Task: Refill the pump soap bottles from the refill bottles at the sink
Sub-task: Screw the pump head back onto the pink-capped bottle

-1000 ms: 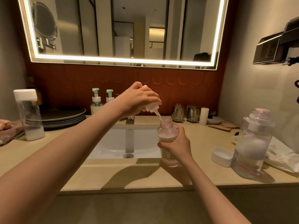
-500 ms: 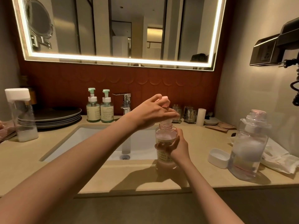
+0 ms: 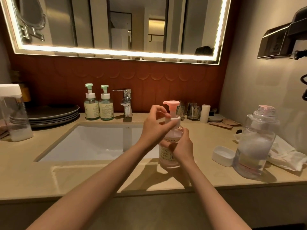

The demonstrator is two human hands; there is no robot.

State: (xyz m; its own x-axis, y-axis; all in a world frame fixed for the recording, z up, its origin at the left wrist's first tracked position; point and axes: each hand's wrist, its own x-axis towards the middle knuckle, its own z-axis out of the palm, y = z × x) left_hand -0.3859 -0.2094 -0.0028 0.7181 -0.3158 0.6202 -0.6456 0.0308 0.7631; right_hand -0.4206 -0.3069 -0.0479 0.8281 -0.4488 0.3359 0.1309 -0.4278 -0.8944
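Observation:
A clear pump bottle (image 3: 167, 154) with a pink pump head (image 3: 171, 104) stands on the counter at the sink's right front corner. My right hand (image 3: 181, 146) grips its body from the right. My left hand (image 3: 155, 126) has its fingers curled round the white collar under the pump. A large clear refill bottle (image 3: 254, 143) with an open mouth stands to the right, its white cap (image 3: 222, 156) lying beside it. Two green-pump bottles (image 3: 98, 105) stand behind the sink. Another refill bottle (image 3: 14, 113) with a white lid stands at far left.
The white basin (image 3: 93, 141) is sunk into the beige counter (image 3: 66, 176); a chrome tap (image 3: 126, 103) stands behind it. Grey plates (image 3: 49, 116) are stacked at back left. Glass cups (image 3: 192, 111), a white roll (image 3: 205, 113) and a crumpled cloth (image 3: 285, 155) lie at right.
My left hand lowered the pump tube into the bottle and seated the pink head on its neck. My fingers have shifted down from the pump top to the collar. The view drifted left.

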